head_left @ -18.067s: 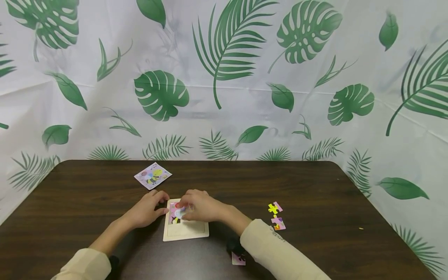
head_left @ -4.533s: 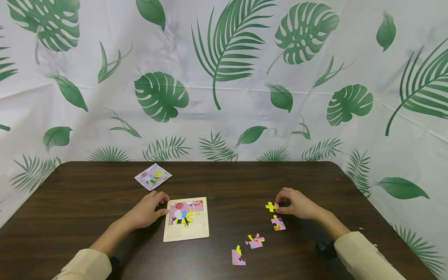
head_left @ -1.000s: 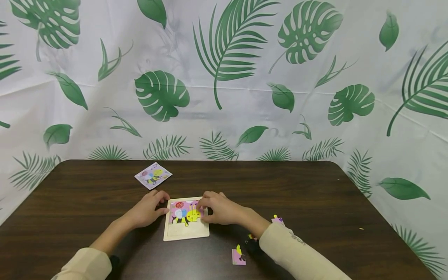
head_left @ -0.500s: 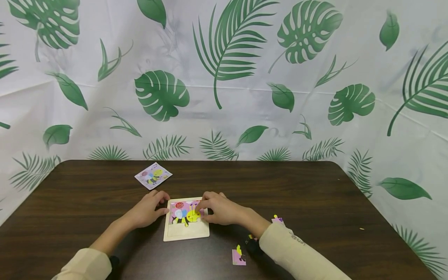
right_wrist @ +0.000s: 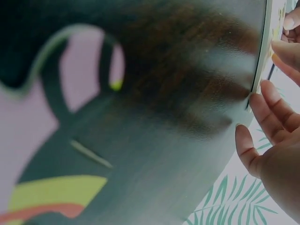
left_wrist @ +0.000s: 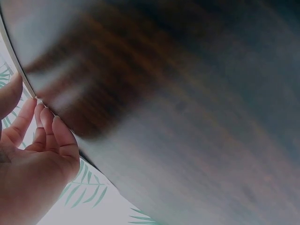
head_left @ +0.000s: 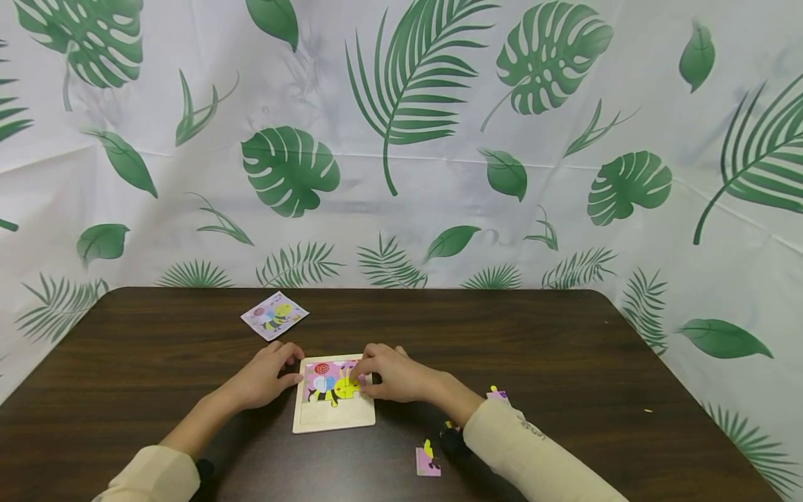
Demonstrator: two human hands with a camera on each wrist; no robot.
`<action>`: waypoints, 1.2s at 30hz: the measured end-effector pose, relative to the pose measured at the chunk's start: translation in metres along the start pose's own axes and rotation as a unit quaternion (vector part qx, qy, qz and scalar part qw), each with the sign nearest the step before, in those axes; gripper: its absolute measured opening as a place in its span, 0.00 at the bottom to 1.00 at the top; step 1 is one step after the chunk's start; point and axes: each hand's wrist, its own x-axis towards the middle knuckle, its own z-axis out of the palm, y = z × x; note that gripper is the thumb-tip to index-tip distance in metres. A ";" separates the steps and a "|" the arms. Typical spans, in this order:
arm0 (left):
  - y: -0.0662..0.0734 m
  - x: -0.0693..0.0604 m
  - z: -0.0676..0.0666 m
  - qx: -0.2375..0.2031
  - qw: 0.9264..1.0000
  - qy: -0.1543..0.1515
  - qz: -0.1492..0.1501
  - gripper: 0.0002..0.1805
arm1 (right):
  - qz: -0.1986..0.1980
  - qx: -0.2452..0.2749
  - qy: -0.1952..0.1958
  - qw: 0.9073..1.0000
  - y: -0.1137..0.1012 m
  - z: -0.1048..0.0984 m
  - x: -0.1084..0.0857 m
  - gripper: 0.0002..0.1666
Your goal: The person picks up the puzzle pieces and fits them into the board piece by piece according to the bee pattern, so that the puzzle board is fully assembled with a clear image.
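Note:
The square wooden jigsaw tray (head_left: pixel 335 416) lies on the table, its upper part filled with pieces of a bee picture and its lower part bare wood. My left hand (head_left: pixel 266 376) rests thumb and fingertips against the tray's left edge. Over the tray's right side, my right hand (head_left: pixel 398 376) has its thumb and fingertips on the yellow puzzle piece (head_left: pixel 347 385) of the bee's face, partly covering it. In the right wrist view the fingers of my right hand (right_wrist: pixel 281 140) reach over the tray's edge (right_wrist: pixel 264 51), the thumb and index finger bent together.
One loose piece (head_left: pixel 429 463) lies in front, right of the tray. My right sleeve partly hides two more, a pink one (head_left: pixel 498 395) and a striped one (head_left: pixel 451 424). A bee picture card (head_left: pixel 274 316) lies behind the tray. Leaf-printed cloth (head_left: pixel 389 230) hangs behind the table.
Since 4.5 s ago my right hand has brought the yellow piece from the right to the tray. In the last second its fingertips shifted slightly left on the piece. The left hand has stayed still.

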 end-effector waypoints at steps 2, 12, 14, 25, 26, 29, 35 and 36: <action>0.000 0.000 0.000 0.000 1.000 0.000 0.001 0.12 | -0.001 0.001 0.001 1.000 0.000 -0.001 0.000 0.13; 0.001 0.000 -0.001 -0.001 1.000 -0.003 0.002 0.12 | -0.013 0.005 0.010 1.000 0.002 0.000 -0.001 0.12; 0.001 0.000 -0.001 -0.002 1.000 -0.004 -0.001 0.12 | -0.017 0.007 0.011 1.000 0.002 0.000 -0.001 0.12; 0.000 0.002 -0.001 0.000 1.000 -0.002 0.003 0.12 | -0.007 0.032 0.007 0.999 0.006 -0.010 -0.005 0.14; 0.000 0.002 -0.001 0.000 1.000 -0.001 0.004 0.12 | -0.009 0.035 0.009 0.999 0.006 -0.011 -0.006 0.14; 0.000 0.001 -0.001 0.000 1.000 -0.002 0.004 0.12 | -0.014 0.048 0.011 0.999 0.007 -0.015 -0.009 0.15; 0.001 0.001 -0.002 0.000 1.000 -0.005 0.001 0.13 | -0.023 0.062 0.018 0.998 0.013 -0.020 -0.016 0.14; 0.000 0.001 -0.001 0.001 1.000 -0.005 0.001 0.13 | -0.025 0.061 0.018 0.998 0.014 -0.021 -0.017 0.14</action>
